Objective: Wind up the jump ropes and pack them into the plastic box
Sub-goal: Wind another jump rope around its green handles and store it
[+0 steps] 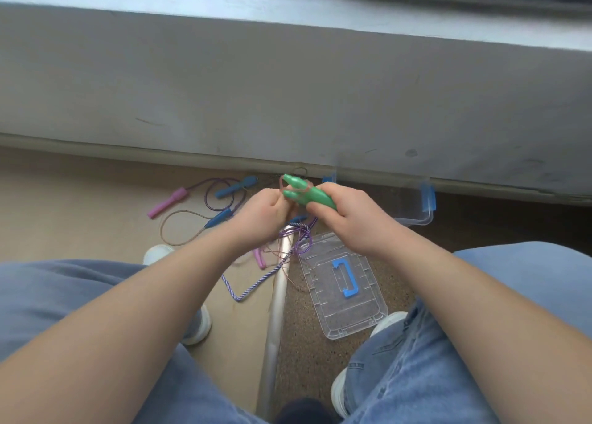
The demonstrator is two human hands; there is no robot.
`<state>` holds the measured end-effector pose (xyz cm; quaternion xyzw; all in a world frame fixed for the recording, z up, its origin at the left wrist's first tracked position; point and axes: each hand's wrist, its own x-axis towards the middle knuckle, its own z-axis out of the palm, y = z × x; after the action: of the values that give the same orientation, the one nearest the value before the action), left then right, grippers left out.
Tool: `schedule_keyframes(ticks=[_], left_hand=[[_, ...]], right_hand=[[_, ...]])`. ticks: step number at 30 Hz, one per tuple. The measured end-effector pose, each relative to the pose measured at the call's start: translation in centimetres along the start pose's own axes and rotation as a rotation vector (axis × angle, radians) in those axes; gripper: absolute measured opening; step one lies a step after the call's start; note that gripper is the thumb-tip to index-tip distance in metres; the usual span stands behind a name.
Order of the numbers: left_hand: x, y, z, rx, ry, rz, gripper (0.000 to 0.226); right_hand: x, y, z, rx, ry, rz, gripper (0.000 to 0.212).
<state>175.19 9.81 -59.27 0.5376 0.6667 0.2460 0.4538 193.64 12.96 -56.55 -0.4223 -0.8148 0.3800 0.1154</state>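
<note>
My right hand (344, 217) grips two green jump-rope handles (302, 191) held side by side above the floor. My left hand (261, 214) pinches the thin brownish cord (282, 183) that loops round the handles' tips. On the floor to the left lie a rope with pink handles (166, 203) and one with blue handles (235, 187). A purple-and-white braided rope (256, 287) trails below my hands. The clear plastic box (416, 220) with blue latches sits behind my right hand, mostly hidden. Its clear lid (344, 284) with a blue handle lies flat on the floor.
A grey wall and skirting (288, 87) run across the far side. A silver floor strip (277, 302) divides tan flooring from speckled brown carpet. My knees in blue jeans and white shoes (200, 326) frame the floor space on both sides.
</note>
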Motion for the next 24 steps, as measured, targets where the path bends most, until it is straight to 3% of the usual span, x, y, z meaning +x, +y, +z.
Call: schedule_keyframes(ticks=[1, 4, 6, 10, 12, 14, 19, 21, 24], left_hand=[[-0.2, 0.3, 0.5, 0.042, 0.042, 0.009, 0.047], [-0.5, 1.3, 1.3, 0.172, 0.109, 0.014, 0.054], [-0.7, 1.8, 0.9, 0.238, 0.083, 0.042, 0.057], [-1.6, 1.8, 0.3, 0.540, -0.152, 0.290, 0.051], [-1.8, 1.8, 0.2, 0.744, -0.138, 0.488, 0.048], [-1.2, 2.4, -0.6, 0.809, -0.021, 0.606, 0.045], [0.2, 2.7, -4.1, 0.631, 0.236, 0.496, 0.048], [0.2, 2.2, -4.3, 0.472, 0.220, 0.393, 0.043], [0.4, 1.3, -3.8, 0.243, 0.069, 0.221, 0.047]], right_hand=[[0.1, 0.1, 0.0, 0.014, 0.042, 0.023, 0.015], [0.2, 0.5, -0.1, 0.054, 0.111, 0.086, 0.046], [0.2, 0.6, 0.0, 0.059, 0.138, 0.088, 0.055], [1.0, 2.2, -0.7, -0.030, 0.210, 0.180, 0.041], [1.0, 2.8, -1.1, -0.117, 0.118, 0.221, 0.035], [0.7, 2.5, -1.1, -0.167, -0.014, 0.196, 0.033], [-0.3, 0.3, -0.3, -0.102, -0.262, 0.059, 0.030], [-0.5, -0.3, -0.4, -0.040, -0.291, 0.030, 0.030], [-0.7, -0.5, -0.7, 0.038, -0.321, 0.002, 0.029]])
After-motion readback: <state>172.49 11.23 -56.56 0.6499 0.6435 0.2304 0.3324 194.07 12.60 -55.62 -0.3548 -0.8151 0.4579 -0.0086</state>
